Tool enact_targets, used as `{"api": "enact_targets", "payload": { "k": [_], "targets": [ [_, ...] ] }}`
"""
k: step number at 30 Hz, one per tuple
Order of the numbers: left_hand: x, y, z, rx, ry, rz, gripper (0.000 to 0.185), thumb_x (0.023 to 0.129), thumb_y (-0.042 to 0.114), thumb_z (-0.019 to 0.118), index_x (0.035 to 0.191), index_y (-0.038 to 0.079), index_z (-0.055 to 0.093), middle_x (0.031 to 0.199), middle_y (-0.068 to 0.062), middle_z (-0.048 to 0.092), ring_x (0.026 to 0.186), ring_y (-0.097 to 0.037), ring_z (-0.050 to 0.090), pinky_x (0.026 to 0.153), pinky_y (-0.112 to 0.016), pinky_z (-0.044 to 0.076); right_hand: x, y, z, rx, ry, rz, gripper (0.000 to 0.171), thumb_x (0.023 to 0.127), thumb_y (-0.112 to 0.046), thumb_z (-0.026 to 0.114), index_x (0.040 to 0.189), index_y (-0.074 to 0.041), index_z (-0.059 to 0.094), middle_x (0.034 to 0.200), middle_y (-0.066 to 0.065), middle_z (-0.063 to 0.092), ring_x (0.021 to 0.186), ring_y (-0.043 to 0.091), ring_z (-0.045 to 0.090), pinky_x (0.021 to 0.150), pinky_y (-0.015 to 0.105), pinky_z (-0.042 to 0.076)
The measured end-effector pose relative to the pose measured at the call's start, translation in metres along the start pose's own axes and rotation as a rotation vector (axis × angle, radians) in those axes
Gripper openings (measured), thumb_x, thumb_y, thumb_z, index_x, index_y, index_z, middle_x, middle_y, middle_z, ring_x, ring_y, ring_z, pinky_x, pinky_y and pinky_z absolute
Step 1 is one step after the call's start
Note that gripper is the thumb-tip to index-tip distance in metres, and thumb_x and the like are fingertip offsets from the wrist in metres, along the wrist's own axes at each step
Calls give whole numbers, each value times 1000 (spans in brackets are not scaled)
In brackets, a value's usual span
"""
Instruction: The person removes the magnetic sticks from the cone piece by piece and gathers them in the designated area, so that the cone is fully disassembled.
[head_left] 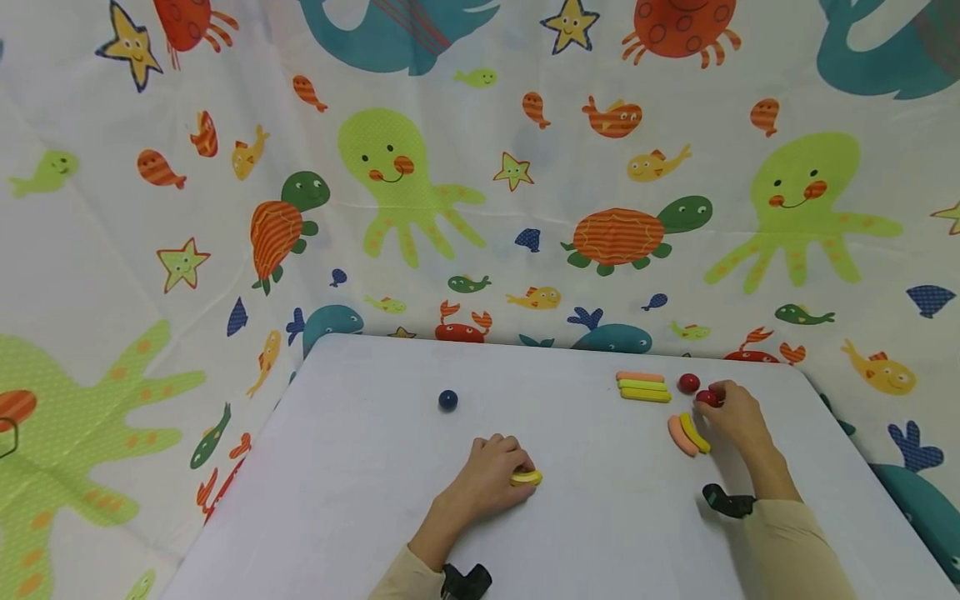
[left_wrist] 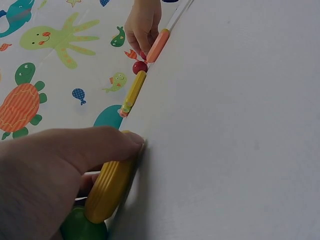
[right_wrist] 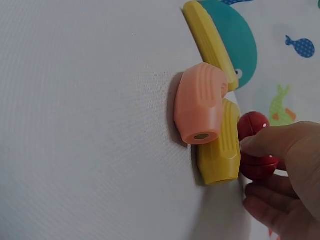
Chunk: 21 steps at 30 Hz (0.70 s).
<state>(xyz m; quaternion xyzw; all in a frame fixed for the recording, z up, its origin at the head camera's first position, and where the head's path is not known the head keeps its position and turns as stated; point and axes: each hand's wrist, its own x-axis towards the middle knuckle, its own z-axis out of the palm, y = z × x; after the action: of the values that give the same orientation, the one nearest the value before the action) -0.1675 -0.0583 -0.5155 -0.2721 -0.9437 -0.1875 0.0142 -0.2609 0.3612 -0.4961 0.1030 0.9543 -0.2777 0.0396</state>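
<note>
My left hand (head_left: 491, 477) pinches a yellow curved toy rod (head_left: 527, 477) low over the table, and its ridged side shows in the left wrist view. Beside that rod is a green ball (left_wrist: 85, 225), partly hidden by the hand. At the right, my right hand (head_left: 738, 417) pinches a red ball (head_left: 707, 398) between thumb and fingers. Another red ball (head_left: 688, 383) lies just behind it. Closer to me are an orange curved rod (head_left: 681, 436) and a yellow curved rod (head_left: 695, 433), side by side; the orange one has a grey disc in its end.
Several straight rods lie parallel at the back right, among them an orange rod (head_left: 640, 377) and a yellow rod (head_left: 645, 396). A dark blue ball (head_left: 447, 401) sits at the back left of the white table (head_left: 360, 467). Behind it hangs a sea-animal printed cloth (head_left: 465, 167).
</note>
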Motion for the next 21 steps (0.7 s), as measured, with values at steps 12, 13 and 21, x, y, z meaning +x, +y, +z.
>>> {"api": "enact_targets", "payload": {
  "k": [12,13,21],
  "targets": [
    [-1,1,-1,0,-9,-3,19,87,38,74,101,25,74,99,10,63,89,-7,49,85,-35,36,1,1,-1,-2,-17,-9,63,93,-21,66,137,15,39,127,38,48,113,50,48,99,60,48],
    [-1,1,-1,0,-10,-4,19,87,38,74,100,25,73,99,10,63,89,-7,49,85,-35,36,1,1,-2,-1,-19,-10,63,93,-21,66,137,15,39,127,38,48,113,50,48,99,60,48],
    [-1,2,-3,8,-8,-4,19,87,38,73,101,25,74,99,10,63,90,-7,50,85,-35,37,2,3,-2,-7,-30,-26,64,93,-22,66,138,15,39,127,38,49,115,51,49,99,60,48]
  ]
}}
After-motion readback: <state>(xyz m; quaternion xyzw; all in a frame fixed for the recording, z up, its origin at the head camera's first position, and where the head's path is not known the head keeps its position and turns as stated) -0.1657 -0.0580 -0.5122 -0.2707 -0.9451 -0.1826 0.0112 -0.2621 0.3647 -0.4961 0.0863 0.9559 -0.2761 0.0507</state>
